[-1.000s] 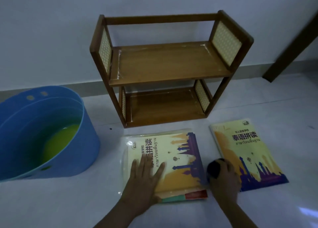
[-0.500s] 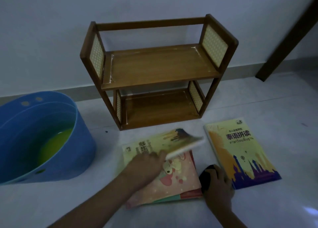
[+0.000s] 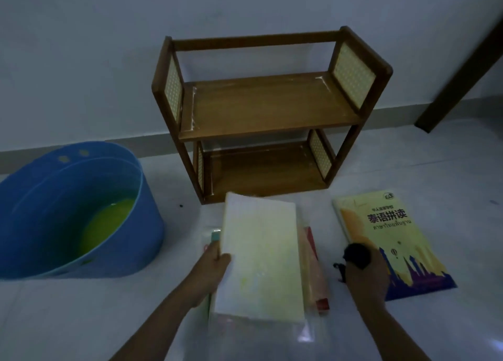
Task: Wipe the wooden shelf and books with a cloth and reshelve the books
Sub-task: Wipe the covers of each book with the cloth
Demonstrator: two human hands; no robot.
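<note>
A two-tier wooden shelf (image 3: 261, 107) with woven side panels stands against the wall, both boards bare. My left hand (image 3: 215, 265) grips the left edge of a book (image 3: 258, 257) turned over, its pale back cover facing up, lifted above a small stack (image 3: 313, 268) of books on the floor. My right hand (image 3: 364, 273) rests on the floor beside the stack, closed around a dark balled cloth (image 3: 356, 254). A second yellow book (image 3: 392, 240) with a purple skyline lies flat to the right, partly under my right hand.
A blue plastic tub (image 3: 68, 211) holding yellow-green liquid sits on the floor at the left. A dark wooden door frame (image 3: 462, 69) runs up the right edge. The floor is pale and glossy.
My left hand has lifted the top yellow book off the stack and flipped it over, so its pale back now faces up. My right hand with the cloth has stayed in place.
</note>
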